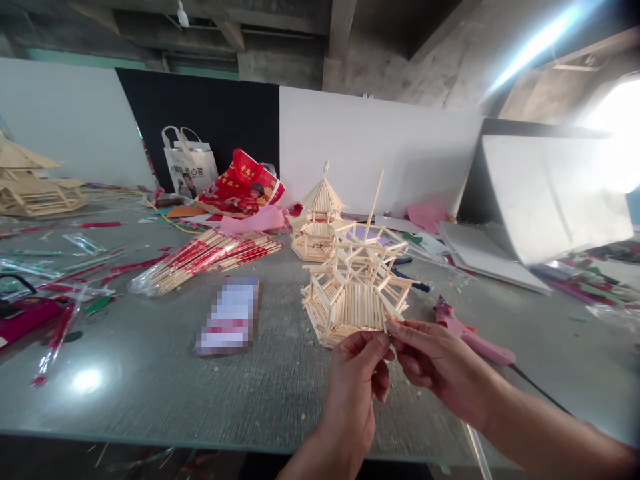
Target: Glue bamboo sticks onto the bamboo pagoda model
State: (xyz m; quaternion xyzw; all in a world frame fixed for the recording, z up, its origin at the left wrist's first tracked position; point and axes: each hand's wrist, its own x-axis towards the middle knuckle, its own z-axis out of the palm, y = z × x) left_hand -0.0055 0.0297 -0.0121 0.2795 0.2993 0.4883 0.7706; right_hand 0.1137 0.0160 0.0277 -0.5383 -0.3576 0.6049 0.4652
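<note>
A half-open pavilion model of pale wooden sticks (357, 303) stands on the table in front of me, with a long thin stick (374, 203) rising from its top. At its near right edge my left hand (357, 370) is closed, thumb pressed against the curled fingers. My right hand (430, 357) pinches with thumb and forefinger right beside it, close to the model's front corner. Whatever is between the fingertips of either hand is too small or hidden to make out. Just behind stands a smaller roofed pavilion model (320, 223).
A pink glue gun (475, 340) with a dark cord lies at right. To the left are a phone (229, 317) with a blurred screen and bagged bundles of wooden sticks (200, 260). Behind are a red bag (243, 187), a white tote (190, 167) and white boards (495, 257).
</note>
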